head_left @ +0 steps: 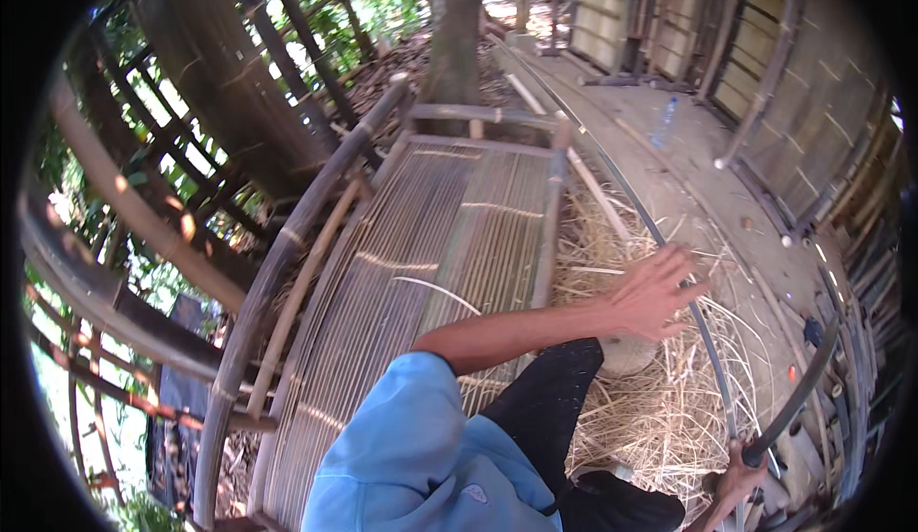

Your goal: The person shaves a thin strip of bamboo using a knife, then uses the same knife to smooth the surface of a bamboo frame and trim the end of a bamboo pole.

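My left hand (655, 293) reaches out to the right with its fingers spread. It lies over a long, thin, dark bamboo strip (612, 171); whether it touches the strip I cannot tell. At the lower right my right hand (738, 482) is closed round the handle of a machete (809, 390), whose curved dark blade points up and away. The strip runs from the far ground down past my right hand, and whether any fingers also touch it is unclear. Pale bamboo shavings (660, 398) are heaped under and beside both hands.
A slatted bamboo bench (449, 236) with pole rails stands under and left of me. A tree trunk (455, 35) rises behind it. On the right are a plastic bottle (664, 121), woven bamboo panels (813, 111) and a pile of bamboo pieces (841, 436). Bamboo fencing (172, 150) stands left.
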`<state>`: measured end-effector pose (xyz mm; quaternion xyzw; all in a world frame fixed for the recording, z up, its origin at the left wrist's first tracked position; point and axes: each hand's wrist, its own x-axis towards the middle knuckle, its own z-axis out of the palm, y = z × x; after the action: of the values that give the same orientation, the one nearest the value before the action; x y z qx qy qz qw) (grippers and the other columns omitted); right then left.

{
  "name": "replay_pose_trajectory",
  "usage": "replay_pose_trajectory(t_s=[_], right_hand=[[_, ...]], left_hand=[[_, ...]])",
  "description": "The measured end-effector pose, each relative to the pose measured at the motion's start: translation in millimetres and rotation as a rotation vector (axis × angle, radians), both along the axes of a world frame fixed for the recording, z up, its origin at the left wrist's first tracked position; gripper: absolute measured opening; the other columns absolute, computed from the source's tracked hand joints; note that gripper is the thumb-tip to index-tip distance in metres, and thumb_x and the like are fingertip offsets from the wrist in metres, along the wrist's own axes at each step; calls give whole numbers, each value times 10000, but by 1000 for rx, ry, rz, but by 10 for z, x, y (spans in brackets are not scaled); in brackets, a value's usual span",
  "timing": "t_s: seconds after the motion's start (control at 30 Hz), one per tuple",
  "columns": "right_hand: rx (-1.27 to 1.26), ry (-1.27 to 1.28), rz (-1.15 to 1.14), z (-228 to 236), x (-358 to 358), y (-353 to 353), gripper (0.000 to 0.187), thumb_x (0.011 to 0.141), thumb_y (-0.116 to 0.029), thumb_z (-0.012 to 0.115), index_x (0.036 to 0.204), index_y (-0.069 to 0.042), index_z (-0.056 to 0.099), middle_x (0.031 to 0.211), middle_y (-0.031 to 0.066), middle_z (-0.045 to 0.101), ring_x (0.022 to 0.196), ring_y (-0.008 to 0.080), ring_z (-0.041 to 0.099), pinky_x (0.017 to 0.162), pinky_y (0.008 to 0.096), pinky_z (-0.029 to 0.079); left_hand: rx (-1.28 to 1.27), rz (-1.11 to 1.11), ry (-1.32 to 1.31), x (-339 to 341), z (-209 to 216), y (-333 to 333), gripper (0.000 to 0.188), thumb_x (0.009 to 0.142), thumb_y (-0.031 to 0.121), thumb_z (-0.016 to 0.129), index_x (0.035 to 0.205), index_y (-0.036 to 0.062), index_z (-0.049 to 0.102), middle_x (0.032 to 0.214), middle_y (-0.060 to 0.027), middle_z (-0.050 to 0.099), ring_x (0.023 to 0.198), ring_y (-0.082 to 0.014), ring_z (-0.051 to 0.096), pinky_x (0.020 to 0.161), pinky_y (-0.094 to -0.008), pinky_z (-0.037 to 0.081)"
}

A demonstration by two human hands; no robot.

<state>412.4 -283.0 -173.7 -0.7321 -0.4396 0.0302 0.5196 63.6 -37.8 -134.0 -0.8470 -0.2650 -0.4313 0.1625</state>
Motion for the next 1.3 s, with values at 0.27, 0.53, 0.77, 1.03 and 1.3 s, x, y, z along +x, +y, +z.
replay_pose_trajectory(t_s=[0.27,0.53,0.77,1.03,1.3], right_hand=[[-202,-16,122,-449,525,-160,218,822,-109,795,943,0,649,845,39,632,765,158,581,727,315,469],[-193,-280,-83,-602,608,129,588,895,-340,797,1259,87,621,1047,192,705,937,280,683,861,384,532],[-277,40,-66,-656,283,257,325,934,-272,768,1056,-13,615,673,-4,565,587,91,498,528,247,385],[-282,201,68,-1129,513,673,397,946,-258,759,1161,35,600,871,35,614,761,124,534,684,272,444],[-476,194,157,-1585,1148,1381,318,915,-189,747,1108,-16,563,749,18,530,629,114,508,552,306,417]], left_hand=[[-135,-303,328,-150,-105,-153,351,861,464,641,994,140,660,784,-57,550,611,-217,606,551,-406,481],[-185,-177,551,168,319,-405,196,849,310,693,855,115,694,590,-44,615,488,-197,624,411,-355,458],[-456,265,557,-160,706,6,135,870,127,643,932,90,757,757,-71,729,670,-216,732,578,-368,577],[-698,846,268,-638,-53,680,286,999,314,559,1205,174,699,757,-181,709,697,-381,713,624,-492,573],[-856,1117,106,-1087,-553,245,314,941,352,682,1220,217,737,784,-213,698,745,-426,690,678,-509,556]])
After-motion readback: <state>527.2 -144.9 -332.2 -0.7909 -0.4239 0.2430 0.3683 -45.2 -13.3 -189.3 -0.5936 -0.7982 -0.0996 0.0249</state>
